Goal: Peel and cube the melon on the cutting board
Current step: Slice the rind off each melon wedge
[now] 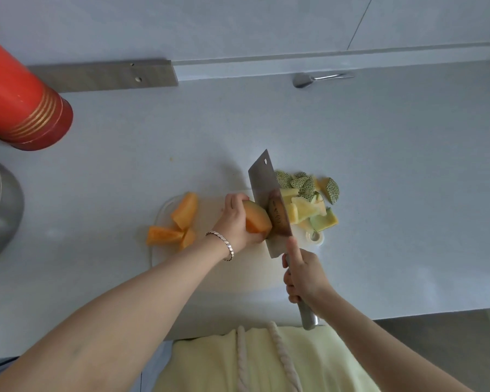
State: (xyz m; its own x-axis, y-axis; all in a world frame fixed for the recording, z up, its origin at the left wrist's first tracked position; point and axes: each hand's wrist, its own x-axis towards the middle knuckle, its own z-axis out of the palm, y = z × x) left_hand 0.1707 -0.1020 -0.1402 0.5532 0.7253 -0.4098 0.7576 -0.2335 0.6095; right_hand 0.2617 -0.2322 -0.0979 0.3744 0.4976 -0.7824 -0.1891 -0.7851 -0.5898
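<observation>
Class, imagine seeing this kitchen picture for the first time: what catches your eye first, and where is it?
The cleaver at centre, held by the right hand, cuts into the orange melon that the left hand steadies. Netted rinds pile to its right, and a red flask stands far left.

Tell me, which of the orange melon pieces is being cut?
The melon piece under the left hand, against the cleaver. The other peeled pieces lie untouched at the board's left end.
</observation>
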